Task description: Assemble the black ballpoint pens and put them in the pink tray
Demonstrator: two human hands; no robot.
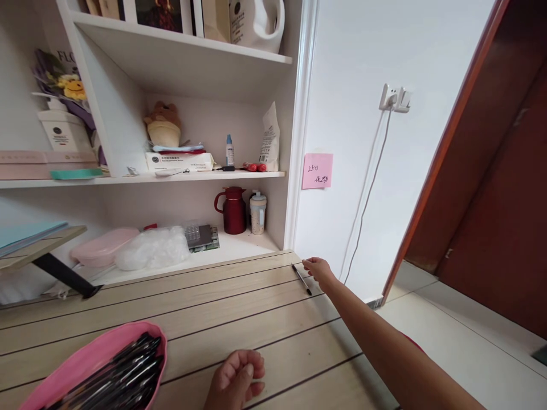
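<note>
My right hand [319, 270] reaches far out to the back right corner of the wooden desk [222, 319]. Its fingertips touch or hover just beside a black pen [301, 279] lying there; the fingers are bent but I cannot tell whether they grip it. My left hand [238, 377] rests near the desk's front edge, fingers curled into a loose fist with nothing visible in them. A pink pouch [85, 361] full of several dark pens lies at the front left, apart from both hands.
White shelves stand behind the desk with a red jug [233, 209], a small cup [258, 212], a pink case [102, 246] and a plastic bag [154, 246]. A pink note [317, 170] and a wall socket [394, 98] are on the wall; a brown door [491, 188] stands right.
</note>
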